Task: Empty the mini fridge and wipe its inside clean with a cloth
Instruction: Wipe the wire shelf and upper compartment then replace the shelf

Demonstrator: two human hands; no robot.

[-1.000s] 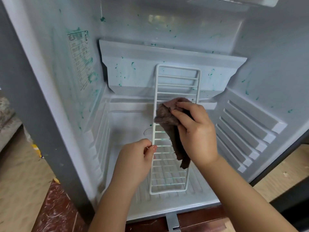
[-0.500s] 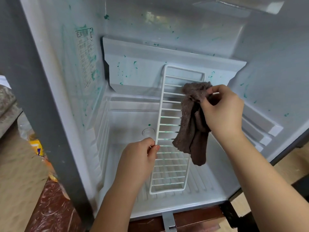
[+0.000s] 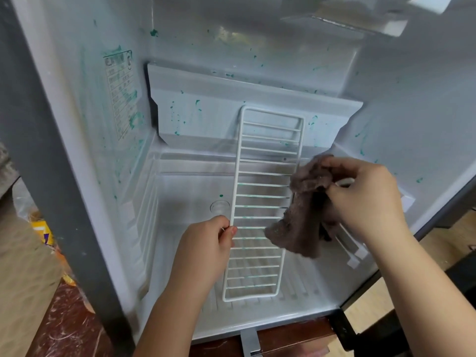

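The open mini fridge (image 3: 195,29) has white inner walls flecked with green stains. A white wire shelf rack (image 3: 260,197) stands on edge inside it, its lower end on the ribbed fridge floor (image 3: 180,253). My left hand (image 3: 206,251) pinches the rack's left rail about halfway up. My right hand (image 3: 365,199) grips a bunched brown cloth (image 3: 301,222) at the rack's right rail, and the cloth hangs down below my fingers. Faint green marks show on some of the rack's wires.
A stained ledge (image 3: 231,112) crosses the fridge's back wall. Moulded shelf rails (image 3: 353,251) line the right wall, partly behind my right hand. A label (image 3: 121,91) is on the left wall. Yellow packaging (image 3: 43,230) lies outside at the left on a reddish floor (image 3: 64,325).
My right hand has carried the cloth from the rack's middle up to its top, then down and right to the right rail. My left hand has kept its hold on the left rail.
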